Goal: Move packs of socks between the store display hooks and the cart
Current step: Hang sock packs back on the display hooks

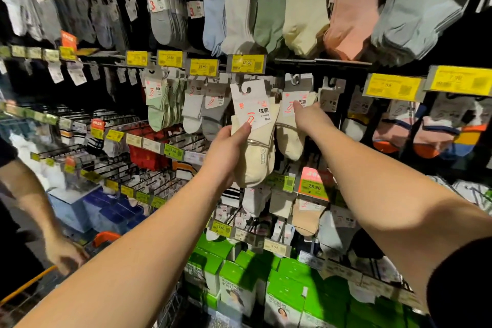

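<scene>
Cream socks point(257, 152) sit in our left hand point(225, 153), thumb pressed over the white card point(251, 106) and fingers curled round the back, so the pack is held clear of the rack with its hanger slot just below the yellow price tag point(247, 63). Our right hand point(310, 117) reaches to the next hanging pack point(291, 128) of the same cream colour, fingers touching its card; we cannot tell whether they have closed on it or only steady it. The risk, as we judge it, lies at the hook: it is hidden behind the cards, so the slot could miss the tip and the pack slide out of a one-handed grip. Neighbouring packs crowd close, and a tug on one could drag another off with it. The cart point(105, 238) is low at the left, where another person's hand point(65, 254) rests, so a careless swing that way could bump into it.
</scene>
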A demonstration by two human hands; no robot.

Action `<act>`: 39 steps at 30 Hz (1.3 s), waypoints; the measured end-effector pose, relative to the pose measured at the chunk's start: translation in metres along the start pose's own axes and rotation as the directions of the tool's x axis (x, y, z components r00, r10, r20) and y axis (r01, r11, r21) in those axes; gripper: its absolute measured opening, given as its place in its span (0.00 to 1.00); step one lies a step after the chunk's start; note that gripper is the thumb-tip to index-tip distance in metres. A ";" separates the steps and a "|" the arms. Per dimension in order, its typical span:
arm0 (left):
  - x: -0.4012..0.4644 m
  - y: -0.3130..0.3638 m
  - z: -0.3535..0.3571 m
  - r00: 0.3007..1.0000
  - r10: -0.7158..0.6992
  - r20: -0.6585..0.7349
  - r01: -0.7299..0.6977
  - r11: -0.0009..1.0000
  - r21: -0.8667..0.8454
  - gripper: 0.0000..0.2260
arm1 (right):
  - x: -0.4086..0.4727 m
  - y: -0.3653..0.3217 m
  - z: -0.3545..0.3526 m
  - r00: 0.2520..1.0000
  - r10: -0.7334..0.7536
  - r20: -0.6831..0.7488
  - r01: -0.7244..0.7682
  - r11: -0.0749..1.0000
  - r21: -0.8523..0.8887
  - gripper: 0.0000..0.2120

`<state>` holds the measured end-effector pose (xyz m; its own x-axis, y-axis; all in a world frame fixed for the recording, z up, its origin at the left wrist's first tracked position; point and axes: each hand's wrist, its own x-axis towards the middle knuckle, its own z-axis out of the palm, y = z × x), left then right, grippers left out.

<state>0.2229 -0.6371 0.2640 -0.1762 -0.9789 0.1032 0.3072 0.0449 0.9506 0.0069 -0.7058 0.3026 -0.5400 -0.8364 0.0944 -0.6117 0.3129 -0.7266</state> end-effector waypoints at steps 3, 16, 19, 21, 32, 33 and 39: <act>0.002 -0.003 0.000 1.000 -0.015 0.016 0.015 1.000 -0.018 0.14 | -0.012 0.000 -0.003 0.999 0.049 0.015 -0.049 0.999 0.015 0.41; 0.015 -0.016 0.031 0.991 -0.056 0.117 0.063 0.996 -0.057 0.14 | -0.089 0.035 0.005 0.943 -0.284 0.172 0.124 0.782 0.611 0.25; 0.022 -0.020 0.042 0.985 -0.061 0.164 0.065 0.998 -0.024 0.13 | -0.085 0.036 -0.003 0.945 -0.318 0.074 0.245 0.840 0.485 0.25; 0.028 -0.020 0.049 0.980 -0.073 0.187 0.075 0.997 -0.001 0.11 | -0.078 0.037 -0.008 0.944 -0.324 0.057 0.265 0.853 0.449 0.23; 0.064 -0.006 0.066 0.996 -0.076 0.035 0.067 0.974 0.218 0.15 | -0.038 0.021 -0.019 0.971 -0.239 0.014 0.210 0.876 0.434 0.26; 0.065 -0.006 0.066 0.996 -0.080 0.031 0.070 0.971 0.229 0.15 | -0.036 0.020 -0.018 0.973 -0.232 0.014 0.205 0.883 0.422 0.28; 0.072 -0.010 0.066 0.996 -0.092 -0.006 0.091 0.969 0.229 0.18 | -0.029 0.015 -0.017 0.982 -0.188 -0.025 0.184 0.912 0.367 0.27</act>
<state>0.1453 -0.6948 0.2808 -0.1979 -0.9801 0.0135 0.0675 0.0001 0.9977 0.0034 -0.6691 0.3006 -0.4299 -0.8687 0.2462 -0.4451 -0.0333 -0.8948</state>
